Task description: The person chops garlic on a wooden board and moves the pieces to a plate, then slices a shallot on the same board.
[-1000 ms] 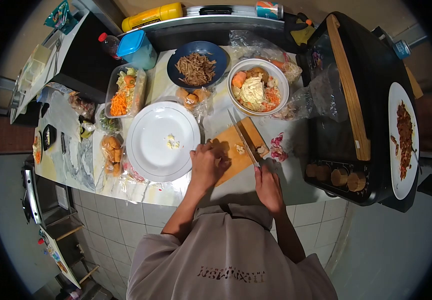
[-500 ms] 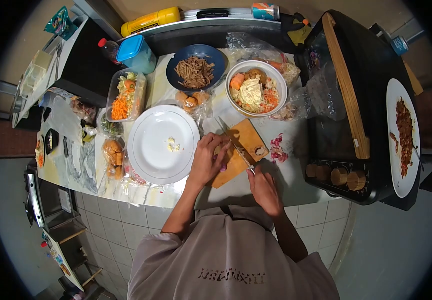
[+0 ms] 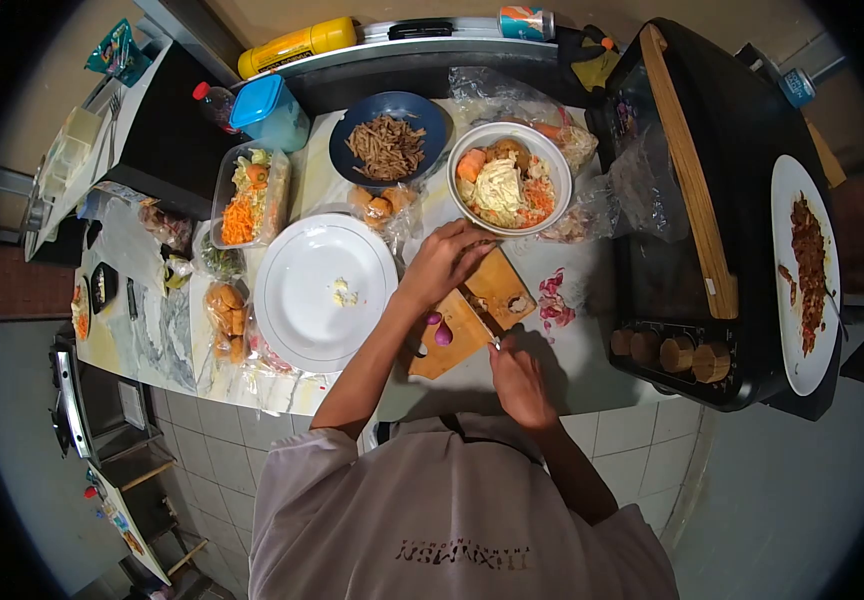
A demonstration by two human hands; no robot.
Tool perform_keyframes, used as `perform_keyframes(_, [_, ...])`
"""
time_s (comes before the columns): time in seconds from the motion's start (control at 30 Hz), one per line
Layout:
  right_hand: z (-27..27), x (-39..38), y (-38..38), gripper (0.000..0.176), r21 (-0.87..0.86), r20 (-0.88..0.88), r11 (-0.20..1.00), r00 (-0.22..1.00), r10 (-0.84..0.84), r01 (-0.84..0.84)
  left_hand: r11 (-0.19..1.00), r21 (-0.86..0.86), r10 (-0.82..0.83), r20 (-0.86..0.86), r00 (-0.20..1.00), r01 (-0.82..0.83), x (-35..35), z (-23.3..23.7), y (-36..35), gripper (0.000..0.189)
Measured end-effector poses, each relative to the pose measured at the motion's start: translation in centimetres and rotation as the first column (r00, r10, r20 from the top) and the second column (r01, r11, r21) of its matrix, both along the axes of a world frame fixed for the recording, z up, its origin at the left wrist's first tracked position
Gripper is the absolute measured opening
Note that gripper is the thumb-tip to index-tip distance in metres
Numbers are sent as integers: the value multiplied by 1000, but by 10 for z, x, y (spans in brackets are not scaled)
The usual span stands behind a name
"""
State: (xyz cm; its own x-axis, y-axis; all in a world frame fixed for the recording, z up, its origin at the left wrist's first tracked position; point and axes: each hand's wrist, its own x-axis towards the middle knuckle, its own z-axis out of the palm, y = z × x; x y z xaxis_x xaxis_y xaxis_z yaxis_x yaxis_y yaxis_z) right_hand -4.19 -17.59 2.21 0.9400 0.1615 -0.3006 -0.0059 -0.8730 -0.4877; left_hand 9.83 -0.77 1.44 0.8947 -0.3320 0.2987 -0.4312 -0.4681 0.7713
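1. While the right hand (image 3: 517, 380) is closed around the handle of a kitchen knife (image 3: 480, 320), the blade lies slanted across the wooden cutting board (image 3: 504, 280), which sits at the near edge of the counter (image 3: 577, 350), right of a white plate (image 3: 302, 320).
2. The left hand (image 3: 447, 262) rests over the far left end of the board, just beside a white bowl (image 3: 567, 185) of mixed vegetables. Its fingers are curled, but I cannot tell whether they hold anything.
3. Two small purple shallots (image 3: 440, 332) lie at the near left end of the board; purple peelings (image 3: 556, 297) lie on the counter to its right.
4. I judge the knife light, stiff and sharp, best held by the handle alone. The shallots look small, smooth and apt to roll, so curled fingertips should pin them.
5. Half a second ago the left hand lay nearer, covering the shallots beside the blade. It has since moved to the far end, and the knife tip has drawn back.
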Motion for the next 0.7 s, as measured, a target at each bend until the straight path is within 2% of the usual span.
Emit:
perform_keyframes(0.1, [-2,0,0,34,40,-30,999,999,-13,14,1000,15,-10,71,997,9,8,-13,-2,17])
perform_keyframes(0.17, [-2,-1,-2,35,-10,-8,1000,1000,11,-11,997,45,-57,-73,996,60,10,-17,-2,19])
perform_keyframes(0.27, [0,0,-7,36,20,-45,1000,999,14,-13,993,102,-50,-35,998,53,8,-25,-4,17])
perform_keyframes(0.37, [8,3,-9,36,1,-33,999,999,42,-42,998,40,-49,-76,996,52,8,-26,-4,16])
perform_keyframes(0.57, [22,12,-10,36,-9,-98,998,993,66,-67,997,67,-38,-101,994,44,9,-24,-3,16])
perform_keyframes(0.7, [18,12,-10,35,-44,-68,996,995,73,-76,999,42,-17,-94,995,21,9,-32,-3,16])
